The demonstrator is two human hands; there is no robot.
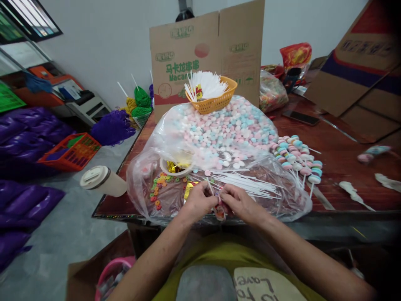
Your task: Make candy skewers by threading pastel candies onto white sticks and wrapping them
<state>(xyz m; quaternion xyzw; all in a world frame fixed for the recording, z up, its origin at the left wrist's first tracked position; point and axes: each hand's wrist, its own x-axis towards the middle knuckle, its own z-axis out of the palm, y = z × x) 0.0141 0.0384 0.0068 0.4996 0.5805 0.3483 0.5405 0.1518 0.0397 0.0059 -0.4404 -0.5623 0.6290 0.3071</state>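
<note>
My left hand (pixel 200 202) and my right hand (pixel 237 200) meet over the front of the clear plastic sheet (pixel 175 207), fingers pinched together. Between them is a small candy on a stick (pixel 220 212), seemingly in a clear wrapper. Its white stick points up by my left fingers; my right fingers pinch close to its top, though the exact grip is partly hidden. Beyond my hands lie several loose white sticks (pixel 247 182). Left of them are coloured candy rings (pixel 158 188), a gold packet (pixel 190 189) and a bowl (pixel 162 166) with gold foil in it.
A plastic bag of pastel candies (pixel 219 133) bears an orange basket (pixel 216 104) of white sticks. Finished candy skewers (pixel 300 156) lie at right, near a phone (pixel 301 117). A lidded cup (pixel 103 180) stands at the left edge. A cardboard box (pixel 241 62) rises behind.
</note>
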